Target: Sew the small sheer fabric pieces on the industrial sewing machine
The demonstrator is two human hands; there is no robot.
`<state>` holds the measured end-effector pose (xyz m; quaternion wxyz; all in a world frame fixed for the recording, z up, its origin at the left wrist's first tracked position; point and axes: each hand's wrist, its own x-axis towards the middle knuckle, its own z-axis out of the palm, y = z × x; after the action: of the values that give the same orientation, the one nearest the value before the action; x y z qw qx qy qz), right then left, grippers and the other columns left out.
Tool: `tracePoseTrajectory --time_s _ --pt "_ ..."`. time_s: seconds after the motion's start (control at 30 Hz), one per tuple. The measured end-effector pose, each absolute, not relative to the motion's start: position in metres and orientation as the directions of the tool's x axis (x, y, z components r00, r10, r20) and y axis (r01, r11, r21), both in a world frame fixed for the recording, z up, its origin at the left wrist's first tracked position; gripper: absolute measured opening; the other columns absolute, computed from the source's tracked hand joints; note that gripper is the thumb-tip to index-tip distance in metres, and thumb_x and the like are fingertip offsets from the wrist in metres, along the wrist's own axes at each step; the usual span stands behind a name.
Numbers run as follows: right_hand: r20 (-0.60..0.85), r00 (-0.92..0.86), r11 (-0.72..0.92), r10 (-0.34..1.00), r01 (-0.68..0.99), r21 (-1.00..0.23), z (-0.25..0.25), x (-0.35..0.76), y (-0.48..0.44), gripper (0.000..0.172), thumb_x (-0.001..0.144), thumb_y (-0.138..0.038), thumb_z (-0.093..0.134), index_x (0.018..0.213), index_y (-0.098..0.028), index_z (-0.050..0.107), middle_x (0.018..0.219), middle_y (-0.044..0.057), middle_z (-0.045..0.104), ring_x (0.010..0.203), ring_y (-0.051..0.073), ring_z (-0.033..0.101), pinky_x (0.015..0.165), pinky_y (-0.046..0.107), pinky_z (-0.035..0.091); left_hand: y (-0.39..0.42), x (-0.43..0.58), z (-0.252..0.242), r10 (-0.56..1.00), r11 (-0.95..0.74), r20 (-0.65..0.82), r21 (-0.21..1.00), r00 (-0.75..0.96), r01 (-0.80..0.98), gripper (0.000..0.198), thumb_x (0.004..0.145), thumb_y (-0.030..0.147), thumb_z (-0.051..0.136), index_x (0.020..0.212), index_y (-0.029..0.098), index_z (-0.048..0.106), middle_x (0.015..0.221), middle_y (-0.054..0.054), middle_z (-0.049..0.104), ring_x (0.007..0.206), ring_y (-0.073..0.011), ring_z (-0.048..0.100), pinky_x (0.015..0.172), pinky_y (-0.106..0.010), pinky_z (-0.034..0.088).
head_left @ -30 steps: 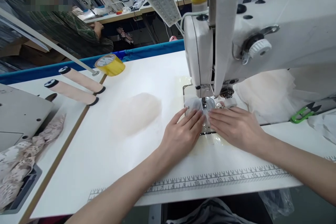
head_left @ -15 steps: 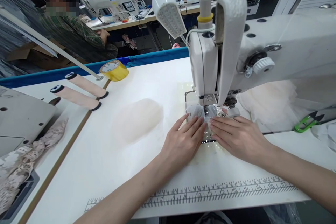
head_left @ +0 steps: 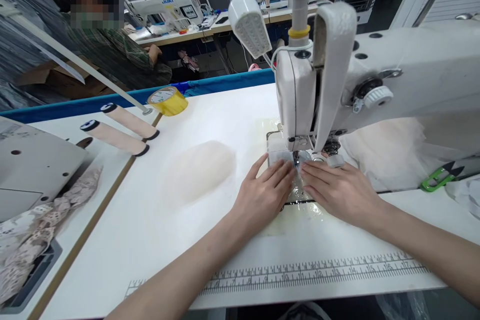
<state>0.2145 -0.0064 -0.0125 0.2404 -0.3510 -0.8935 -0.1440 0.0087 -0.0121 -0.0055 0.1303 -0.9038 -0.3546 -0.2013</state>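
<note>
Your left hand (head_left: 262, 195) lies palm down with straight fingers, the outermost one spread from the rest, its tips on a thin translucent piece (head_left: 278, 157) just left of the presser foot (head_left: 296, 158). Your right hand (head_left: 339, 192) is just as flat, its extended fingers on the other side of the foot; neither hand is curled round anything. The piece lies at the needle area of your sewing machine (head_left: 296, 105), whose head hangs right over it and, with your fingers, hides much of its outline. A round white knob (head_left: 335, 161) sits in front of your right fingers from this angle. Pale tulle (head_left: 386, 152) is bunched under the machine's arm, with green-handled snips (head_left: 437, 180) beside it, blades pointing away from you. Left across the table (head_left: 221, 120), well apart from your hands, two thread spools (head_left: 127, 121) lie on their sides near a yellow tape roll (head_left: 168, 102) (a slanting pole stands just beside it), and patterned lace (head_left: 47, 230) spills over a grey tray (head_left: 28, 287). Beyond the blue edging, a co-worker (head_left: 116, 57) sits by another machine (head_left: 168, 9).
</note>
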Motion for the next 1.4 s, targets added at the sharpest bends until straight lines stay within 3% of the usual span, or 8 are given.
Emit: tracePoseTrajectory --time_s 0.8,1.1,1.23,1.33,1.4 --pt "0.514 -0.642 0.664 0.569 0.727 0.173 -0.011 0.216 0.002 0.030 0.095 -0.027 0.046 0.109 -0.013 0.069 0.107 0.006 0.071 0.079 0.017 0.068 0.103 0.039 0.038 -0.004 0.006 -0.007 0.664 -0.681 0.408 -0.016 0.626 0.732 0.030 0.096 0.028 0.045 0.119 0.016 0.059 0.123 -0.007 0.064 0.115 -0.0202 0.058 0.105 -0.045 0.037" --pt "0.565 -0.628 0.689 0.535 0.711 0.137 -0.009 0.221 0.000 0.025 0.094 -0.025 0.051 0.107 -0.014 0.068 0.101 0.004 0.073 0.081 0.017 0.068 0.097 0.039 0.043 0.006 -0.003 -0.012 0.731 -0.589 0.431 0.008 0.529 0.808 0.027 0.095 0.019 0.043 0.118 0.012 0.056 0.122 -0.010 0.063 0.112 -0.0210 0.059 0.088 -0.034 0.053" --pt "0.576 -0.634 0.767 0.516 0.641 0.019 -0.010 0.222 -0.002 0.027 0.092 -0.015 0.051 0.116 -0.015 0.062 0.112 0.005 0.069 0.094 0.017 0.066 0.087 0.034 0.051 0.007 -0.010 -0.006 0.761 -0.543 0.414 -0.016 0.500 0.840 0.016 0.091 0.011 0.047 0.096 0.015 0.062 0.104 -0.008 0.069 0.098 -0.0211 0.063 0.082 -0.035 0.054" --pt "0.524 -0.661 0.830 0.538 0.525 -0.190 -0.005 0.216 -0.008 0.042 0.091 -0.013 0.050 0.133 -0.016 0.047 0.132 0.009 0.056 0.119 0.019 0.053 0.097 0.036 0.048 -0.009 -0.011 0.016 0.730 -0.616 0.353 -0.032 0.585 0.787 0.017 0.088 0.006 0.049 0.083 0.016 0.061 0.086 -0.003 0.070 0.087 -0.0175 0.065 0.100 -0.041 0.044" --pt "0.429 -0.685 0.806 0.589 0.462 -0.370 0.004 0.210 -0.016 0.048 0.089 -0.021 0.056 0.135 -0.018 0.044 0.137 0.011 0.051 0.127 0.023 0.046 0.101 0.042 0.045 -0.027 -0.012 0.037 0.701 -0.707 0.201 0.072 0.684 0.704 0.021 0.089 0.008 0.047 0.078 0.018 0.061 0.075 0.000 0.067 0.073 -0.0145 0.065 0.096 -0.039 0.045"
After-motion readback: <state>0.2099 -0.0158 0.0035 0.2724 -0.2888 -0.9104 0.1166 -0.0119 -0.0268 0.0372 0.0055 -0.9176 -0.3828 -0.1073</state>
